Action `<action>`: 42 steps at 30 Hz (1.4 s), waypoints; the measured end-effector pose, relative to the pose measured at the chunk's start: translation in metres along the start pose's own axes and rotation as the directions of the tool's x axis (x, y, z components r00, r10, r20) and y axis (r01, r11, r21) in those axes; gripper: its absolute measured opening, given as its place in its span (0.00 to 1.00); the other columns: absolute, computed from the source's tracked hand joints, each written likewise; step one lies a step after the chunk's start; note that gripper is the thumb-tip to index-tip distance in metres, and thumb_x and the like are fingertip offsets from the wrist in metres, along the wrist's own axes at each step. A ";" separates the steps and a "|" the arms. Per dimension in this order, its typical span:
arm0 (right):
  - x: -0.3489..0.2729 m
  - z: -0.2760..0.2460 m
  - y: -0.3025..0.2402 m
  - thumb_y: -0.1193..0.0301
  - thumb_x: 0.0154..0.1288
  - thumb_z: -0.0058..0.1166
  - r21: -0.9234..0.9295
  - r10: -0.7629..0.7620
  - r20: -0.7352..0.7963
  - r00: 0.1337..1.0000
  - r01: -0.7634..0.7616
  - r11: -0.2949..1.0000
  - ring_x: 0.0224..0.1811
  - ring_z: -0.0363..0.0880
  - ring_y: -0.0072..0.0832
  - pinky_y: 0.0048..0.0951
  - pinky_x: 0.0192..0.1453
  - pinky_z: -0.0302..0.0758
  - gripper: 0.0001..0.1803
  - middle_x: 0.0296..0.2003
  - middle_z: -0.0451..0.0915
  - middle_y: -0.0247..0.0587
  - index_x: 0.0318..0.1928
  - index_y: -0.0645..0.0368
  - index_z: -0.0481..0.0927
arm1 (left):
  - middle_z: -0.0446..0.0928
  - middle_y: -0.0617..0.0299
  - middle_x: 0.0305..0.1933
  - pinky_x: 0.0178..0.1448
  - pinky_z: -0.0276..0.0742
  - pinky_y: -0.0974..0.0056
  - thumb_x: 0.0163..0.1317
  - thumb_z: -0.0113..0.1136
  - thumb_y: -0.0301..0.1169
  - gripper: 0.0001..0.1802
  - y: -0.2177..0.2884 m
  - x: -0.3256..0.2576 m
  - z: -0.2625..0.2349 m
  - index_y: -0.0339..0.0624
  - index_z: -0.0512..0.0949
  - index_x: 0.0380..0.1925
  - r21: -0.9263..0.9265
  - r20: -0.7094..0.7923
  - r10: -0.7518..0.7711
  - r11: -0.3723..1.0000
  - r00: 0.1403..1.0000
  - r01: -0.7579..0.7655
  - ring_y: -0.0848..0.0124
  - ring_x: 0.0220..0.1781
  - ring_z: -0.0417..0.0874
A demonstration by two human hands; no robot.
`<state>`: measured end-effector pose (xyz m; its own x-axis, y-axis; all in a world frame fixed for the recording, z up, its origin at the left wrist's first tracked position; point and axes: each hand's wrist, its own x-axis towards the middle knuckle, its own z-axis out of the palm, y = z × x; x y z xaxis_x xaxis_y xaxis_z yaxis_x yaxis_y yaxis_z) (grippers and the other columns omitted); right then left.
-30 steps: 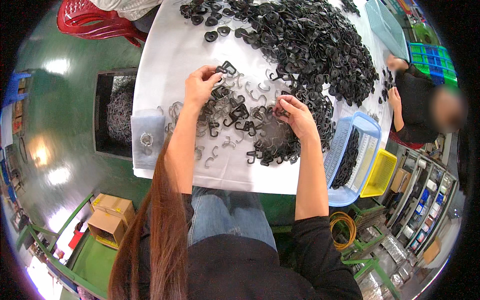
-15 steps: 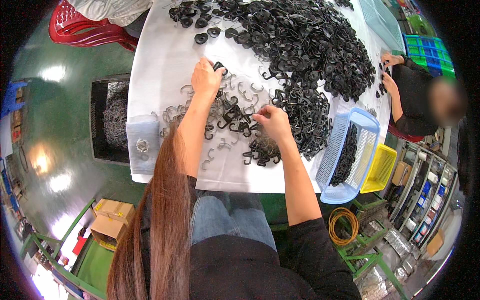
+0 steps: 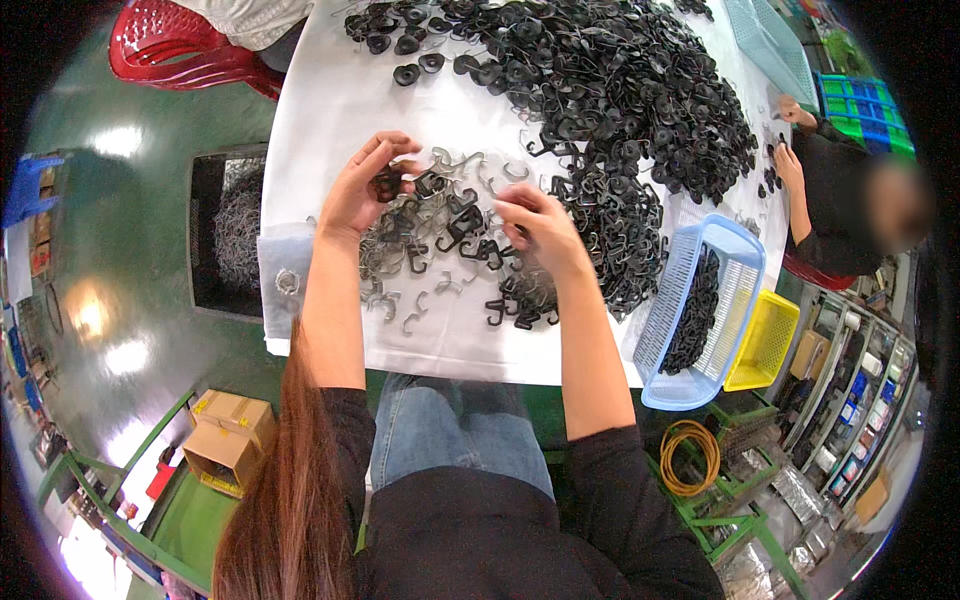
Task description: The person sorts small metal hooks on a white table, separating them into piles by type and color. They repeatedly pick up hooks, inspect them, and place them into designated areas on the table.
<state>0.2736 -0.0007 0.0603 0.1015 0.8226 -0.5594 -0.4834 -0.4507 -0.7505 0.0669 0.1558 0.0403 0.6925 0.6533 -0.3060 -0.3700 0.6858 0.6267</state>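
My left hand [image 3: 365, 190] is raised over the left of the white table, its fingers curled round a small black plastic part [image 3: 388, 183]. The part's exact shape is mostly hidden by the fingers. Further right, my right hand [image 3: 545, 228] hovers above the sorted-looking heap with bent fingers drawn in; it is slightly blurred, and I cannot make out what lies in it. Between and below both hands spread black hook-shaped clips [image 3: 463, 222] and pale grey, translucent hooks [image 3: 380, 290]. A denser heap of black hooks [image 3: 620, 235] lies right of my right hand.
Black discs with wire hooks [image 3: 600, 80] form a big pile at the far side. A light-blue basket [image 3: 745, 300] holding black parts and a yellow basket [image 3: 780, 320] stand at the right edge. A co-worker's hands [image 3: 788, 165] work beyond. A dark crate [image 3: 200, 240] is at left.
My left hand has drawn back toward the left, taking the black part with it. My right hand has risen slightly away from me over the clips.
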 end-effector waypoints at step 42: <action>-0.019 0.001 -0.022 0.68 0.57 0.57 -0.097 0.054 0.239 0.969 -0.031 0.995 0.27 0.77 0.22 0.18 0.23 0.65 0.10 0.30 0.77 0.35 0.38 0.57 0.76 | 0.78 0.64 0.30 0.29 0.74 0.71 0.57 0.61 0.45 0.17 -0.015 -0.045 -0.036 0.45 0.78 0.38 0.115 -0.399 -0.059 0.987 0.915 0.114 0.70 0.32 0.80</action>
<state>0.2815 -0.0065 0.0880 -0.1356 0.8562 -0.4986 -0.4000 -0.5077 -0.7630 0.0192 0.1274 0.0192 0.4090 0.6849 -0.6030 -0.2147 0.7145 0.6659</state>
